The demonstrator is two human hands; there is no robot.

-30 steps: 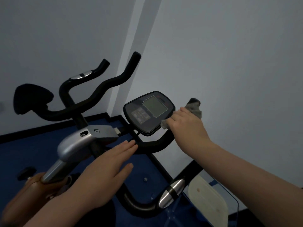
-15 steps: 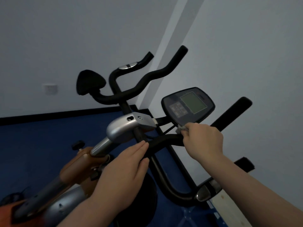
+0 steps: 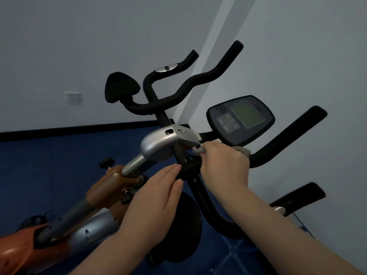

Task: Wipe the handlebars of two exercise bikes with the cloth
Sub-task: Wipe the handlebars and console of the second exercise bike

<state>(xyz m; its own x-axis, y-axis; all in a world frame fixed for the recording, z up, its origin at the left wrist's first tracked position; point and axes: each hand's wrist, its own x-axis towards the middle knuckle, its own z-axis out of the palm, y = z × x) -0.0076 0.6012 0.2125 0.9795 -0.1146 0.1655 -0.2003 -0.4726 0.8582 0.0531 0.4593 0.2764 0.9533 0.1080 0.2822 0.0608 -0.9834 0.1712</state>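
The near exercise bike's black handlebar (image 3: 288, 139) runs from the centre clamp up to the right, under its console (image 3: 241, 120). My right hand (image 3: 224, 165) grips that bar near its centre, with a grey cloth (image 3: 243, 150) wrapped under the fingers; only the cloth's edges show. My left hand (image 3: 158, 197) lies flat with straight fingers, its fingertips touching the bar's centre clamp. Behind stands the second bike's curved black handlebar (image 3: 198, 84), which neither hand touches.
The silver and orange frame (image 3: 158, 145) of the far bike slopes down to the left. A black saddle (image 3: 121, 89) sits behind it. Grey walls meet in a corner close behind; the floor (image 3: 49, 165) is blue. A wall socket (image 3: 73, 97) is at left.
My right hand with the cloth has slid left along the near handlebar, from the right grip to the centre. The view has turned left. My left hand stays at the centre clamp.
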